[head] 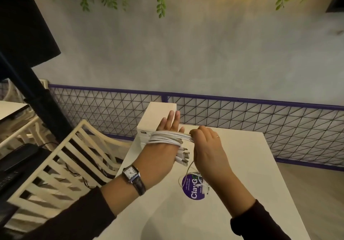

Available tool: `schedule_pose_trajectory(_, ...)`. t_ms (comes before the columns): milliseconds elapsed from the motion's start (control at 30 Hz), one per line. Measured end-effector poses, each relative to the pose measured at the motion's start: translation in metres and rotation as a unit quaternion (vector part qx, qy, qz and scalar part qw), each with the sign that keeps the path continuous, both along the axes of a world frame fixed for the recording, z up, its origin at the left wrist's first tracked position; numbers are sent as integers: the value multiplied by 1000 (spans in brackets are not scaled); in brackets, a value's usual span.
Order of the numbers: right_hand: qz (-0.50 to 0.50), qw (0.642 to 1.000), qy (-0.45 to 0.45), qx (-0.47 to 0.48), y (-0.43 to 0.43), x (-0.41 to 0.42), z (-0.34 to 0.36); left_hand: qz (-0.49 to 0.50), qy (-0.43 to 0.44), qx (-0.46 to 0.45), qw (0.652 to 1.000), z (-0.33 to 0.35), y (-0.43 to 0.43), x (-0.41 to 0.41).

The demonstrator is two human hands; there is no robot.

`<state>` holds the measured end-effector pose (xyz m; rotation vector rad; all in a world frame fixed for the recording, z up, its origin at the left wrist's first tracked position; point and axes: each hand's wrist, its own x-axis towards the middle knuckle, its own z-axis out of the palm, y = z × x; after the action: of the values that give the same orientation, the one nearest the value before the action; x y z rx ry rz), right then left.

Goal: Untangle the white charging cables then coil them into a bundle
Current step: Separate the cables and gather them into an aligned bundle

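One white table (242,165) below — left grip (158,154) straight-fingered inside one cable coil (167,138), right grip (206,146) pinching its strands.

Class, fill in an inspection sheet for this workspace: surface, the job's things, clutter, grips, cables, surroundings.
Surface: white table with a round purple sticker on it.
Job's things: white charging cables, wound in a coil round the left hand.
Clutter: white box at the table's far end.
Grips: left hand open, fingers straight; right hand pinches the coil's strands.
Cables: connectors hang beside the left palm; a loose tail trails down onto the sticker.
Surroundings: white slatted chair, mesh railing, grey wall, hanging leaves.
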<state>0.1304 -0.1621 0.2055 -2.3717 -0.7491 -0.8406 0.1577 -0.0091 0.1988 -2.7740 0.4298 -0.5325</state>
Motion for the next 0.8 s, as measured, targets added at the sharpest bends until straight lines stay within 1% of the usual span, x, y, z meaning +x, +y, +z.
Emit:
schedule_pose_trajectory(33, -5, 999, -33, 16, 0, 2, -1, 51, 11, 40, 998, 5, -10, -9)
schedule_pose_trajectory(67, -10, 998, -49, 24, -1, 4, -1, 60, -17, 39, 997, 14, -16, -13)
schedule_pose_trajectory(100, -15, 998, -54, 28, -2, 6, -1, 45, -75, 41, 995, 22, -20, -12)
schedule_pose_trajectory(133, -21, 998, -58, 31, -4, 8, -1, 57, -33, 48, 997, 28, -26, -17)
schedule_pose_trajectory(167, -23, 997, -60, 32, -5, 9, -1, 65, 28, 18, 997, 34, -30, -23)
schedule_pose_trajectory(200, -22, 997, -61, 34, -6, 9, -1, 24, -14, -42, 999, 29, -28, -24)
schedule_pose_trajectory(233, -15, 998, -56, 40, -5, 8, 0, -9, -65, -101, 993, 30, -27, -33)
schedule_pose_trajectory(267, -6, 997, -48, 52, -3, 5, 1, -37, -63, -199, 977, 30, -26, -44)
schedule_pose_trajectory(300, 2, 997, -41, 65, 0, 2, 2, -82, -33, -349, 933, 34, -26, -58)
schedule_pose_trajectory(333, 9, 996, -35, 78, 3, -2, 2, -118, 16, -481, 869, 34, -29, -70)
schedule_pose_trajectory(367, 14, 995, -32, 91, 5, -7, 3, -114, 66, -577, 806, 38, -35, -80)
schedule_pose_trajectory(400, 19, 994, -29, 106, 8, -13, 4, -99, 70, -633, 765, 40, -43, -84)
schedule_pose_trajectory(433, 23, 992, -26, 121, 11, -17, 5, -87, 64, -669, 735, 42, -51, -86)
schedule_pose_trajectory(467, 25, 991, -24, 131, 14, -21, 5, -86, 80, -703, 701, 38, -55, -84)
schedule_pose_trajectory(500, 28, 990, -21, 135, 17, -24, 5, -90, 87, -751, 648, 42, -58, -83)
schedule_pose_trajectory(533, 30, 990, -19, 133, 20, -26, 5, -92, 86, -789, 602, 40, -60, -79)
schedule_pose_trajectory(600, 27, 993, -21, 111, 23, -27, 1, -109, 91, -836, 530, 44, -65, -78)
schedule_pose_trajectory(633, 20, 995, -26, 95, 22, -26, -4, -104, 102, -865, 480, 48, -64, -79)
schedule_pose_trajectory(700, 23, 997, -30, 63, 16, -27, -16, -97, 152, -914, 363, 50, -57, -77)
schedule_pose_trajectory(733, 35, 997, -35, 53, 13, -29, -21, -94, 179, -927, 316, 49, -50, -75)
schedule_pose_trajectory(767, 51, 996, -44, 51, 8, -32, -26, -91, 199, -933, 286, 47, -44, -73)
schedule_pose_trajectory(800, 66, 995, -54, 59, 5, -35, -30, -84, 211, -938, 263, 43, -38, -71)
